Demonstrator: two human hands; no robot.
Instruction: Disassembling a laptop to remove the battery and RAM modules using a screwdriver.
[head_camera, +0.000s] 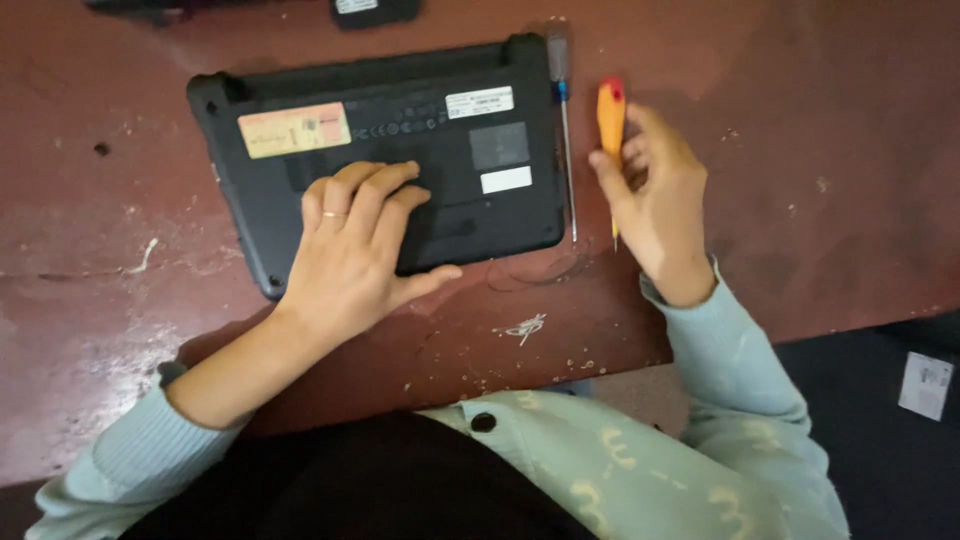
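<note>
Laptop (380, 150), black and turned upside down so its underside faces up, lies on a worn reddish-brown table (820, 120), a little toward twelve o'clock from the middle of the view. Its underside carries a peach-coloured sticker (294, 129) toward ten o'clock and two small white labels (480, 101) toward one o'clock.

Left hand (355, 245) rests flat on the laptop's near half, fingers spread and relaxed, pointing toward one o'clock; it presses on the case without gripping anything. A thin ring (333, 213) shows on one finger. The thumb reaches out toward three o'clock along the laptop's near edge.

Right hand (655, 195) is at three o'clock from the laptop, just off its right edge, and is closed around a screwdriver with an orange handle (611, 115). That handle has a red cap and points toward twelve o'clock, while its thin metal tip sticks out below the hand toward six o'clock.

Between the laptop's right edge and the right hand lies a second screwdriver (564, 120), with a clear grey handle, a blue collar and a long shaft, flat on the table just beside the laptop and running from twelve to six o'clock. No hand touches it.

Both arms wear pale green sleeves (730, 350). At four o'clock, off the table, a small white card (925, 385) lies on a dark surface.
</note>
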